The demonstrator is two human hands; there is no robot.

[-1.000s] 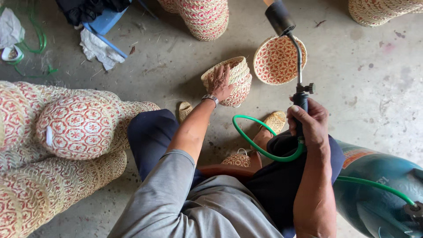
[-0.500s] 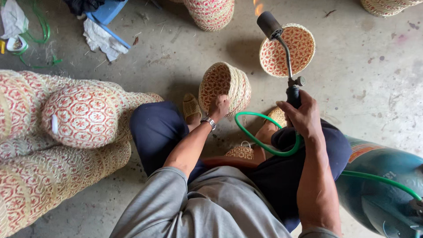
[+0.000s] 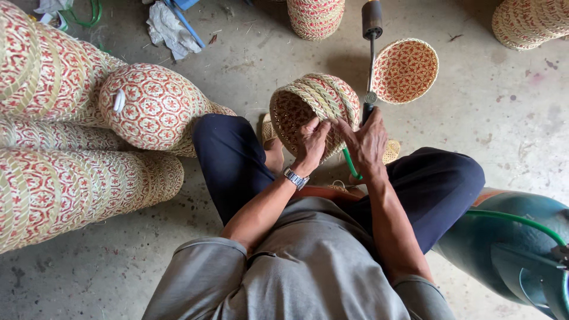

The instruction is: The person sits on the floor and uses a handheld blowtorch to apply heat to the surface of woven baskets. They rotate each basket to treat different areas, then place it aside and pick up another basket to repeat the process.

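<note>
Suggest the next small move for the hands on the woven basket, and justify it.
Probably turn the woven basket slightly: both the left hand and right hand pinch its wall, with the gas torch upright beside it.

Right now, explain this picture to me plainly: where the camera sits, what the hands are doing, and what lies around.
The camera sits on a seated person's head, looking down at their lap and a concrete floor. Both bare hands grip a small round woven basket with a red-and-cream pattern: the left hand at its rim, the right hand beside it, also against a metal gas torch on a green hose. A matching woven lid lies beyond, stacked patterned baskets at one side, a teal gas cylinder at the other.
</note>
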